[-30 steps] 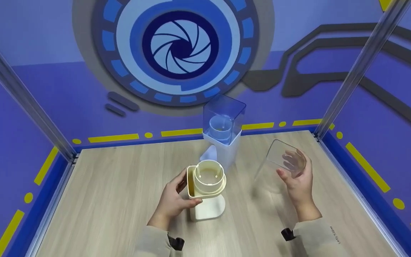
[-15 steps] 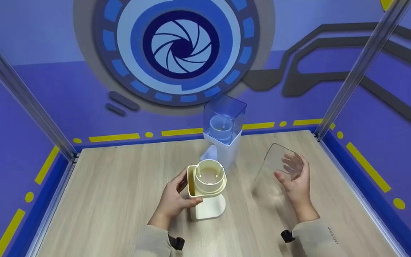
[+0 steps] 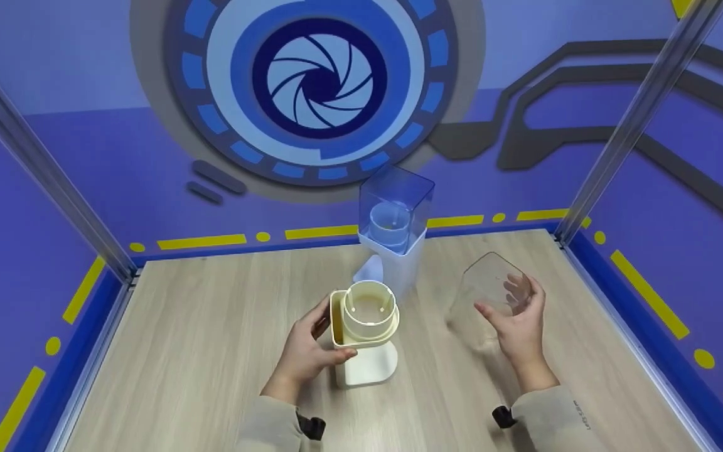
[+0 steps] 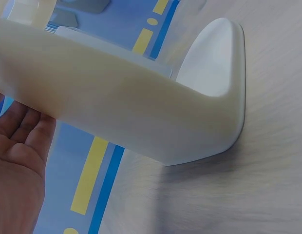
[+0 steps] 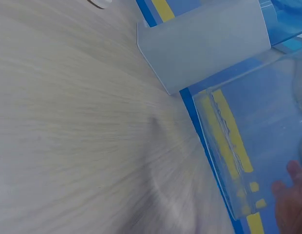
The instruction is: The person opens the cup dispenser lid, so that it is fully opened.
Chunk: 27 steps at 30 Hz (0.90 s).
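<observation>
A cream plastic stand (image 3: pixel 368 367) with a rounded foot and a round collar on top stands upright on the table, in the middle of the head view. My left hand (image 3: pixel 299 355) grips its upper part from the left, thumb in front and fingers behind. In the left wrist view the stand's smooth side (image 4: pixel 122 97) fills much of the picture. To the right, my right hand (image 3: pixel 521 333) holds a clear plastic cover (image 3: pixel 481 289), tilted and above the tabletop, with fingers seen through it. The right wrist view shows the cover's clear edge (image 5: pixel 219 136) and part of that hand.
Behind the cream stand is a similar pale blue stand (image 3: pixel 399 273), with a transparent smoky cover (image 3: pixel 399 188) fitted on top. The wooden table (image 3: pixel 211 326) ends at purple-blue walls. Metal posts (image 3: pixel 637 119) rise at its back corners.
My right hand has moved slightly left and turned the clear cover, so its top end now shows differently. The left hand and the cream stand have stayed in place.
</observation>
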Each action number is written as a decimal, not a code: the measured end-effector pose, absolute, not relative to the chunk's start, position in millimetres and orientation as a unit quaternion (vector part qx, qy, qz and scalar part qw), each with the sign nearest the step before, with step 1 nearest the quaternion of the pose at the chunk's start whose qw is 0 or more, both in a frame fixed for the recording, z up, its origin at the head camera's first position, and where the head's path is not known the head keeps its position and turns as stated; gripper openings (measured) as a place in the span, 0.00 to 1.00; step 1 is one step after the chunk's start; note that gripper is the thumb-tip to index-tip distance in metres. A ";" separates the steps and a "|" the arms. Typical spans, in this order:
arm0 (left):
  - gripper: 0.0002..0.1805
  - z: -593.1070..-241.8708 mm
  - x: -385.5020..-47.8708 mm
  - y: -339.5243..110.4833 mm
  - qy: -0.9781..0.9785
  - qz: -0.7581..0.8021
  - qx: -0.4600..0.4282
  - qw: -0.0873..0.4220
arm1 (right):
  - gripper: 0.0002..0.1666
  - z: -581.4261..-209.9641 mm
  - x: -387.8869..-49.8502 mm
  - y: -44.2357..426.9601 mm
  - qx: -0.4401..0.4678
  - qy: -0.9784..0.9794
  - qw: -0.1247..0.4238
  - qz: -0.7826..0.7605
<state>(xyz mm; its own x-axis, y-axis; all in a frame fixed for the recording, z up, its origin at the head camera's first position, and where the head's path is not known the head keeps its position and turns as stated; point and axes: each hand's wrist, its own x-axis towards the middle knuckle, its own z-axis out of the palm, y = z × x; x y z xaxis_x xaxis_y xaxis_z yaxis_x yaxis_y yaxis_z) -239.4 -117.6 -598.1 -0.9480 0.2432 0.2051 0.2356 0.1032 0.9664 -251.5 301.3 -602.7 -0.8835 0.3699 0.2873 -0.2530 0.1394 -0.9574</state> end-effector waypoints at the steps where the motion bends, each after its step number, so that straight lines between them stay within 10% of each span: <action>1: 0.67 -598.3 -239.5 -117.5 0.742 0.651 0.162 0.002 | 0.65 -603.0 -251.7 302.6 -0.058 -0.718 0.235 0.652; 27: 0.67 -598.8 -240.4 -117.0 0.736 0.658 0.162 0.004 | 0.73 -625.9 -265.6 340.1 -0.179 -0.711 0.277 0.621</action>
